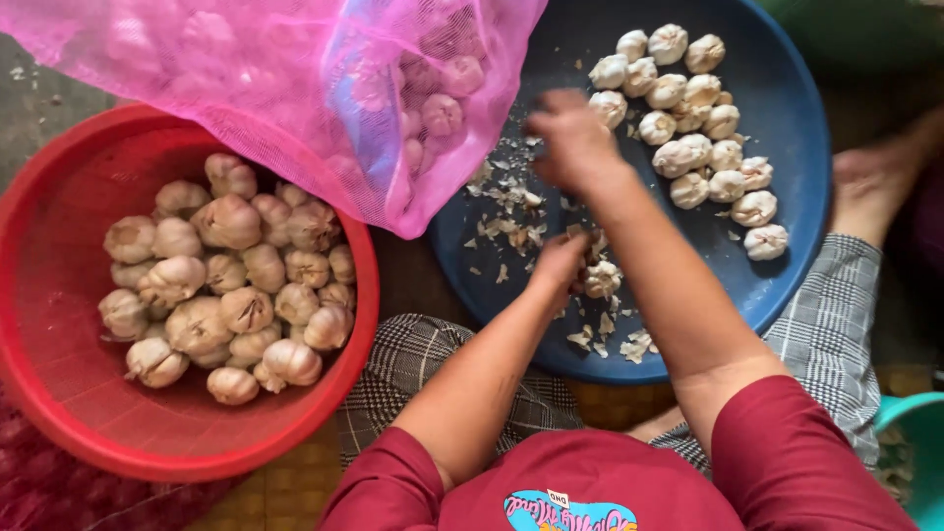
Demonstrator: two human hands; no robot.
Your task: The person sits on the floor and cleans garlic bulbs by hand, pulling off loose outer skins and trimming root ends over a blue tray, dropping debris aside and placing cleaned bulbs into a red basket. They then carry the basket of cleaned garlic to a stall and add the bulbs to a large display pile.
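Garlic bulbs (211, 280) fill red basin (59, 393); more in blue tray (787, 118).

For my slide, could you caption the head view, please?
Left hand holds a garlic bulb over a blue tray, beside a red basin of garlic.

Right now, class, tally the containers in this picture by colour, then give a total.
Red basin: 1
Blue basin: 1
Pink mesh sack: 1
Teal tub, partly in view: 1
Total: 4
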